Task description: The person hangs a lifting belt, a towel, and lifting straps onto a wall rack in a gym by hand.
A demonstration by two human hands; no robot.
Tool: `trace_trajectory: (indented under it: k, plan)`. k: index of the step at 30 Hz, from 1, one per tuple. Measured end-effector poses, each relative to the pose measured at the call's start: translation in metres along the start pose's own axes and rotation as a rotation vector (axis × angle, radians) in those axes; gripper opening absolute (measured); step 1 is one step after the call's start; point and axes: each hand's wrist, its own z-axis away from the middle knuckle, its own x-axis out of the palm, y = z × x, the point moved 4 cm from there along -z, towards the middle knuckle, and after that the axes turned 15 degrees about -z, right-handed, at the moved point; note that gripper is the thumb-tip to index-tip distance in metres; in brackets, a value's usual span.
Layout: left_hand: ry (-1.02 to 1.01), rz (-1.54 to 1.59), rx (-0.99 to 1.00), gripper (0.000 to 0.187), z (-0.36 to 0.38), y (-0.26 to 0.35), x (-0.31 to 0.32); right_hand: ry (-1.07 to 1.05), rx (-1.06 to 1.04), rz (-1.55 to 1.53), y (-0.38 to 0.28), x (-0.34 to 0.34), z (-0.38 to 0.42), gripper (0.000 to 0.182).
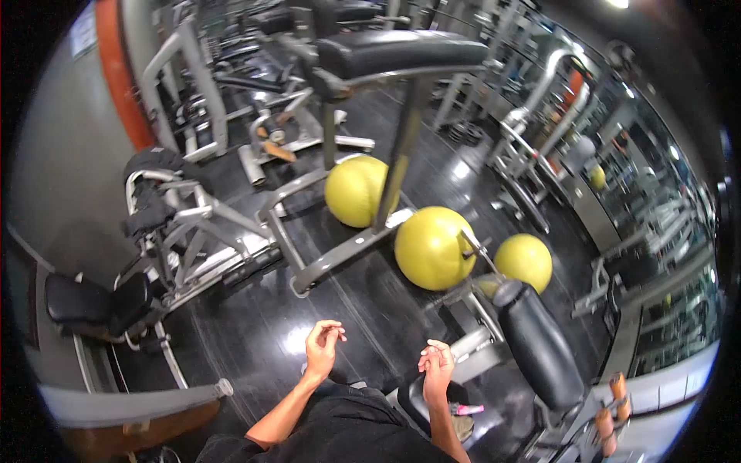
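My left hand (323,346) is held in front of my dark shirt (340,428), over the black floor. Its fingers are loosely bent and apart, with nothing in them. Out to the right, my right hand (437,363) is raised with half-curled, parted fingers and holds nothing. Close beside it is the pale frame (472,343) of a bench with a long black pad (539,347). Below my right forearm, a small pink and white item (466,409) lies near a dark seat (415,401).
Yellow exercise balls (434,248) rest on the floor ahead, by a grey metal frame (336,261) carrying a black pad (409,54). A weight machine (185,212) stands left. Orange-brown grips (620,395) stick up at lower right. Mirrors (671,316) line the right wall.
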Motion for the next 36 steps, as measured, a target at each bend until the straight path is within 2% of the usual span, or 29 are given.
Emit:
trace_trajectory:
  k: [2, 3, 5, 7, 13, 15, 22, 24, 25, 27, 33, 36]
  plan:
    - [0.096, -0.058, -0.021, 0.01, 0.004, 0.004, 0.001, -0.047, 0.059, -0.016, 0.002, 0.003, -0.017, 0.015]
    - [0.147, -0.026, -0.027, 0.01, -0.006, 0.014, -0.053, -0.092, 0.071, 0.022, 0.016, 0.06, -0.01, 0.015]
    - [0.23, -0.05, -0.079, 0.011, -0.003, 0.02, -0.085, -0.157, 0.145, 0.056, 0.027, 0.095, -0.012, 0.016]
    - [0.307, -0.035, -0.051, 0.012, -0.008, 0.019, -0.116, -0.266, 0.165, 0.048, 0.038, 0.134, -0.018, 0.016]
    - [0.344, -0.185, -0.189, 0.015, -0.002, 0.023, -0.188, -0.484, 0.259, 0.119, 0.079, 0.222, -0.008, 0.014]
    - [0.278, -0.348, -0.266, 0.016, 0.0, 0.034, -0.204, -0.549, 0.293, 0.114, 0.086, 0.247, -0.005, 0.014]
    - [0.342, -0.441, -0.133, 0.017, -0.003, 0.057, -0.271, -0.754, 0.411, 0.182, 0.121, 0.326, -0.012, 0.015]
    - [0.547, -0.276, -0.028, 0.015, -0.008, 0.05, -0.291, -0.78, 0.451, 0.193, 0.133, 0.349, -0.023, 0.015]
    - [0.565, -0.283, -0.028, 0.015, -0.01, 0.049, -0.297, -0.797, 0.459, 0.189, 0.139, 0.36, -0.027, 0.015]
    - [0.754, -0.158, -0.039, 0.014, -0.015, 0.045, -0.313, -0.805, 0.439, 0.158, 0.151, 0.379, -0.041, 0.015]
    - [0.933, -0.194, -0.023, 0.013, -0.056, 0.041, -0.336, -0.869, 0.439, 0.135, 0.193, 0.44, -0.098, 0.015]
    - [1.003, -0.172, -0.085, 0.012, -0.089, 0.052, -0.337, -0.912, 0.462, 0.122, 0.204, 0.477, -0.136, 0.015]
